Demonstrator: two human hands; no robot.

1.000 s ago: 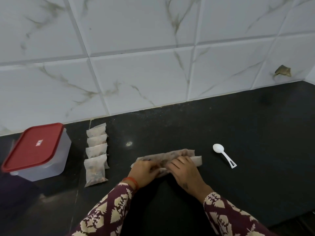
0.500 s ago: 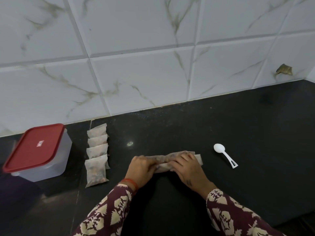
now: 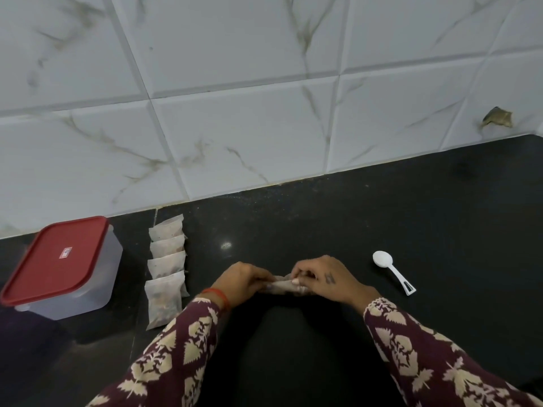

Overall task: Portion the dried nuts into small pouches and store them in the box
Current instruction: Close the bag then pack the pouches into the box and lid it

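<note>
I see both hands, left hand [image 3: 244, 282] and right hand [image 3: 326, 279], pinching one pouch [image 3: 286, 287]; bare counter [image 3: 308, 224] lies beyond, toward the wall.

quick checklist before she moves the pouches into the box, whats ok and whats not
1. Bag in both hands, left hand and right hand grip the rolled bag: ok.
2. Bag fully closed: cannot tell.
3. Filled pouches lined up beside the box: ok.
4. Box open to receive them: not ok, red lid is on.
5. White spoon out of the way on the counter: ok.
</note>
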